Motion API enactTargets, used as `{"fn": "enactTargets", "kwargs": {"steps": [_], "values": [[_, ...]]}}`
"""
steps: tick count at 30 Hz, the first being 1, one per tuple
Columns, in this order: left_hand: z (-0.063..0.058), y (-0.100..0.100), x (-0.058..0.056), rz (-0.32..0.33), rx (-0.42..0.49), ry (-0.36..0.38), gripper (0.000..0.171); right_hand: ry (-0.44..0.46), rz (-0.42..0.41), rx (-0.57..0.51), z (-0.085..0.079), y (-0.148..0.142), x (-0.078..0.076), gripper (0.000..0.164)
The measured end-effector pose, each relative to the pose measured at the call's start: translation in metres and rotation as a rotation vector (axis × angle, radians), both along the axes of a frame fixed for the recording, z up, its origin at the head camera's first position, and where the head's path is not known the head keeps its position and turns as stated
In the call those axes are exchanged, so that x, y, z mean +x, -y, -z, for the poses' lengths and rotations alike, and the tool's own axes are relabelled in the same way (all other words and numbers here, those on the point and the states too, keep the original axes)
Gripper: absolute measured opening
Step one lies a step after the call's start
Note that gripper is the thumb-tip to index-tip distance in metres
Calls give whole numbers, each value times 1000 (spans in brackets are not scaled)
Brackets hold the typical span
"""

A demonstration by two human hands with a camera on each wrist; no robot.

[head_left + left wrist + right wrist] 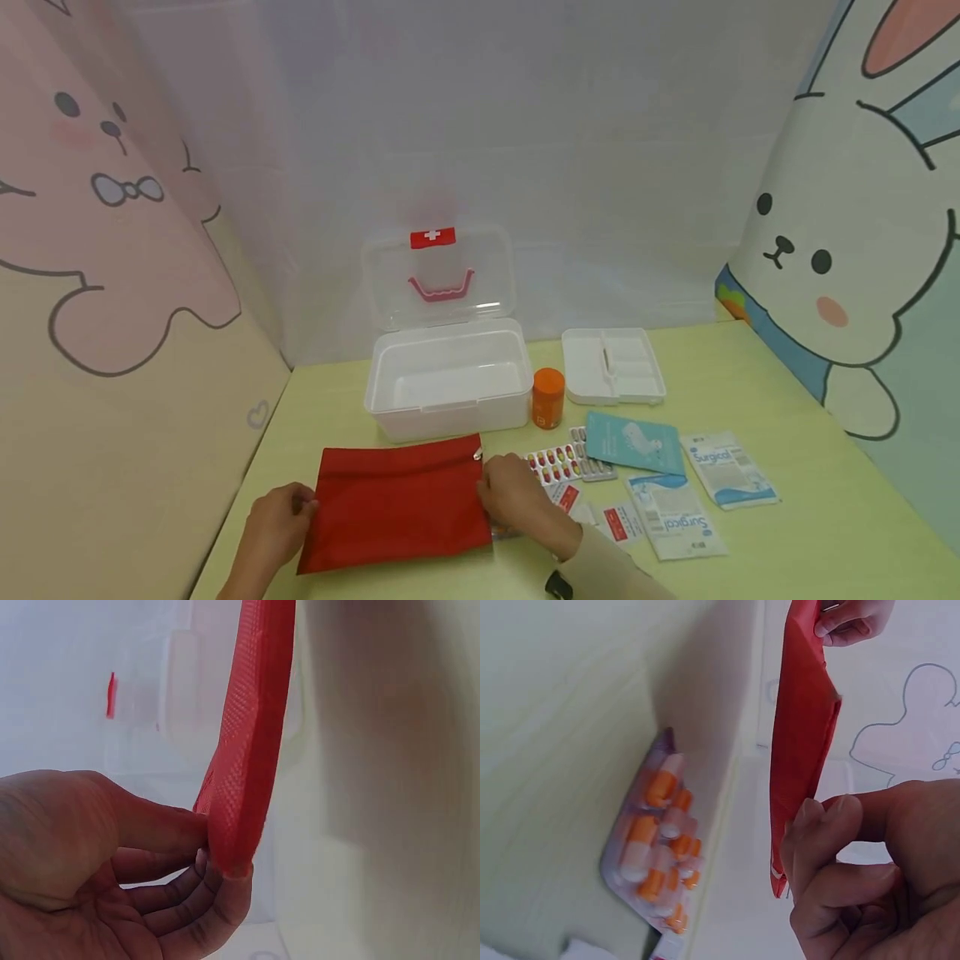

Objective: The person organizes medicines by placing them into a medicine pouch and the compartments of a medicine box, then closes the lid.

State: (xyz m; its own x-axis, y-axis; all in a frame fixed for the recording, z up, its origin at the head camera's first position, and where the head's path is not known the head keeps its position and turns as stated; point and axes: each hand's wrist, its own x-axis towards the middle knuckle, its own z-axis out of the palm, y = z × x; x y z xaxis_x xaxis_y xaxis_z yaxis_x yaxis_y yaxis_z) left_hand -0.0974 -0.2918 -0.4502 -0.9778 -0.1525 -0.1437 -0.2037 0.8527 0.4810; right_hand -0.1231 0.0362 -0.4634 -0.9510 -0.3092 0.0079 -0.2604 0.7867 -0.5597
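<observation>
A flat red zip pouch is held by its two short sides, raised off the table in the wrist views. My left hand pinches its left edge between thumb and fingers; the left wrist view shows that hand close up on the red fabric. At the other end, near the zip pull, my right hand pinches the right edge. In the right wrist view a blister pack of orange and white capsules lies on the table beside the right hand. What the pouch contains is hidden.
Behind the pouch stands an open white first-aid box with its clear lid raised. An orange bottle and a white divided tray are right of it. Blister packs, a teal packet and surgical packets lie at the right.
</observation>
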Motion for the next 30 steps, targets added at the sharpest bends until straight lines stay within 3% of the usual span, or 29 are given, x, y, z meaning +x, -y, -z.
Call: {"fn": "enactTargets", "kwargs": {"steps": [6,12,19,30], "values": [[-10,-3,7,-3,-3,-39,12,18,5,-59,-12,-9,6,35],[-19,-11,14,-44,130,-34,13,-28,2,-85,-27,-21,13,21],[-32,-20,17,-22,235,-96,16,-91,61,-57,-40,-34,17,14],[-44,-37,18,-56,276,-223,19,-334,193,-91,-45,-44,16,10]]}}
